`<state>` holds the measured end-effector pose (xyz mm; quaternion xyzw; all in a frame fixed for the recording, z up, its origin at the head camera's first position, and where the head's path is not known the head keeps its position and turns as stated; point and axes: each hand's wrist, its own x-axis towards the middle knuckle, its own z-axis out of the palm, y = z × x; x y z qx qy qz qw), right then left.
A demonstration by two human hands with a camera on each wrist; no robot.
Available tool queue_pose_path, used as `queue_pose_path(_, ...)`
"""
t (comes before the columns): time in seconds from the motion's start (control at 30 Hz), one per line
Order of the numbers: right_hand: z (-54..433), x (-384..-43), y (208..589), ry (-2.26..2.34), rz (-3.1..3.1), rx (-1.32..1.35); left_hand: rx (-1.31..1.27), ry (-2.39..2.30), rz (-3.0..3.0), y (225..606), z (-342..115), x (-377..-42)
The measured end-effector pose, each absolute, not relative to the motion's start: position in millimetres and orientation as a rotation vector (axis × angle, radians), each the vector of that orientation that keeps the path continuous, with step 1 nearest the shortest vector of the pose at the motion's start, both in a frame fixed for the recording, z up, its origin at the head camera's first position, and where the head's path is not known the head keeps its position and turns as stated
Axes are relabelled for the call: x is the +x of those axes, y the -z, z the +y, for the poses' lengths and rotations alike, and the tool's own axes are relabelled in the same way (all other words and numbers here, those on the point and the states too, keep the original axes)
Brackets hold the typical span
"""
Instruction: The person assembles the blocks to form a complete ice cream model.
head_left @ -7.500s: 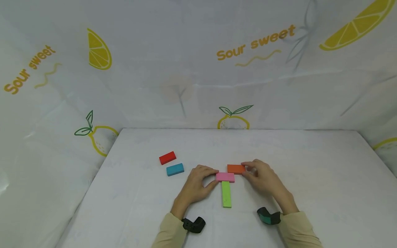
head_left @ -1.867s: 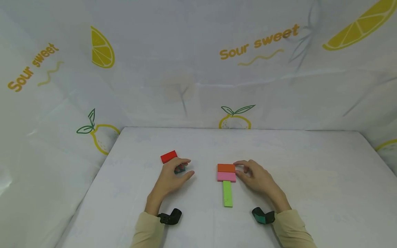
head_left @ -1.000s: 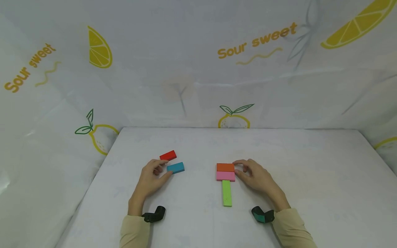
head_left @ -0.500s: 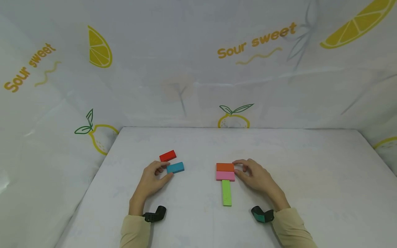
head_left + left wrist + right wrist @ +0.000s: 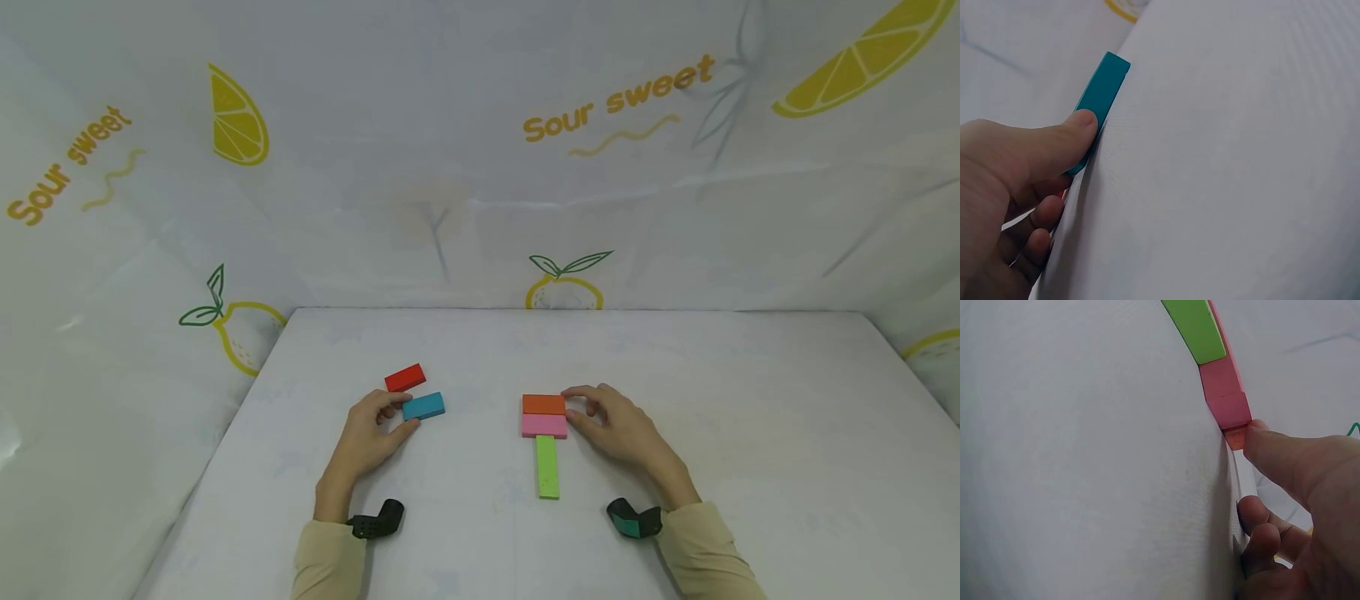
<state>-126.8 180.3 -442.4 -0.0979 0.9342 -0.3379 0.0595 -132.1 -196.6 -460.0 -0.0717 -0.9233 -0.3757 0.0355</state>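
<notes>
My left hand (image 5: 367, 433) pinches the left end of a blue block (image 5: 423, 406), thumb on the near side and index finger on the far side. In the left wrist view, the thumb (image 5: 1085, 122) lies against the block's side. On the table, an orange block (image 5: 543, 404) lies flush behind a pink block (image 5: 544, 426). From the pink block's near side a lime green block (image 5: 547, 467) extends toward me. My right hand (image 5: 622, 425) rests its index fingertip and thumb at the right ends of the orange and pink blocks.
A red block (image 5: 405, 377) lies just behind the blue one, at a similar slant. The white-covered table (image 5: 712, 400) meets a white sheet (image 5: 390, 167) with lemon prints at its back and left.
The orange block has slid left into line with the pink one. My left hand has left the pink block, passed over the blue block and taken its left end. The right hand moved slightly left.
</notes>
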Motion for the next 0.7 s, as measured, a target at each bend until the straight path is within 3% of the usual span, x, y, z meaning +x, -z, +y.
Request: queue_pose_path(0.7, 181, -127, 443, 1.031, 2.824, -0.282, -0.284, 1.116, -2.75, 460, -183, -135)
